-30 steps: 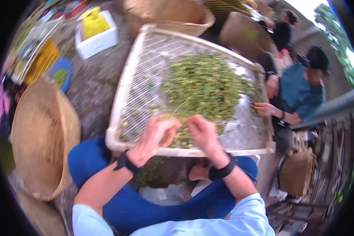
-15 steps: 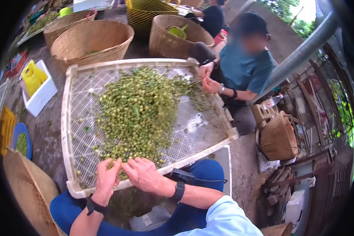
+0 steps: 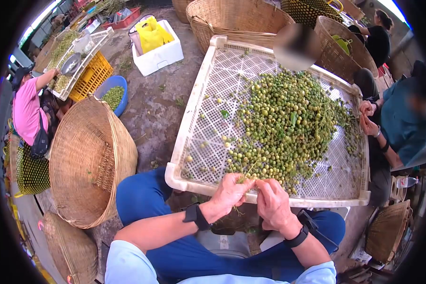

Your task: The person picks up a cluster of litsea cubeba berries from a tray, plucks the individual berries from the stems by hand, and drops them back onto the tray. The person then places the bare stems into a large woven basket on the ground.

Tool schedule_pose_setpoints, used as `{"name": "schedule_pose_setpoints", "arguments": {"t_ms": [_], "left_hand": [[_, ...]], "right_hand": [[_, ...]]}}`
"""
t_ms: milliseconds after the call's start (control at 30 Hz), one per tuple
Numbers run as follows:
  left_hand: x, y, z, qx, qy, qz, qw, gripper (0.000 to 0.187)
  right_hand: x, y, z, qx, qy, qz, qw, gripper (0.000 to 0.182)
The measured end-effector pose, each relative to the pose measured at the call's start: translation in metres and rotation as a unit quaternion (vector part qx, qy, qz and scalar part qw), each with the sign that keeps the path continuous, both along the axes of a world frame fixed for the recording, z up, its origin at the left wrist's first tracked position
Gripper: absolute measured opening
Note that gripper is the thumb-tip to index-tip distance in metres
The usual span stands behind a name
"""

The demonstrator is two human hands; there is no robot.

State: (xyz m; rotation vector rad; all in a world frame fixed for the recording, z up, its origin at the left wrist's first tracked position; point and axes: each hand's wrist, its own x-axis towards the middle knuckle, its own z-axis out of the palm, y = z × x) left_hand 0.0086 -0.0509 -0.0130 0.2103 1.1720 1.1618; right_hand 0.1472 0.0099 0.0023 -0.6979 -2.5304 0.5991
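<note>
At the near rim of a white mesh tray (image 3: 190, 137), my left hand (image 3: 228, 195) is closed in a pinch on a thin green-yellow fruit stem (image 3: 251, 171). My right hand (image 3: 273, 204) is pinched right beside it, fingertips almost touching the left ones; what lies between its fingers is too small to make out. Just beyond both hands spreads a heap of small round green fruits (image 3: 284, 128), mixed with thin stems and a few leaves. Some loose fruits lie on the mesh to the left.
Across the tray's right side, a co-worker's hands (image 3: 368, 118) meet near the fruit. A large wicker basket (image 3: 120, 156) stands at my left, with a blue basin (image 3: 124, 97) of fruits behind it. Further off are a white foam box (image 3: 161, 64) and a person in pink (image 3: 27, 106).
My view has swung left, so the tray sits further right and the wicker basket and the person in pink appear. Both hands stay close together at the tray's near rim.
</note>
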Motion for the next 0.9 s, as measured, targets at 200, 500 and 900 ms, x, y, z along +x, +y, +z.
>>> {"name": "schedule_pose_setpoints", "arguments": {"t_ms": [200, 500, 900], "left_hand": [[0.006, -0.001, 0.002, 0.083, 0.017, -0.022, 0.996, 0.015], [-0.062, 0.009, 0.046, 0.102, -0.078, 0.16, 0.979, 0.031], [-0.107, -0.005, 0.074, 0.204, -0.073, 0.215, 0.952, 0.013]], "right_hand": [[-0.003, 0.007, 0.002, -0.437, 0.128, -0.093, 0.886, 0.018], [-0.048, 0.047, 0.02, -0.264, -0.092, -0.052, 0.959, 0.016], [-0.106, 0.071, -0.048, 0.041, -0.249, -0.059, 0.966, 0.007]]}}
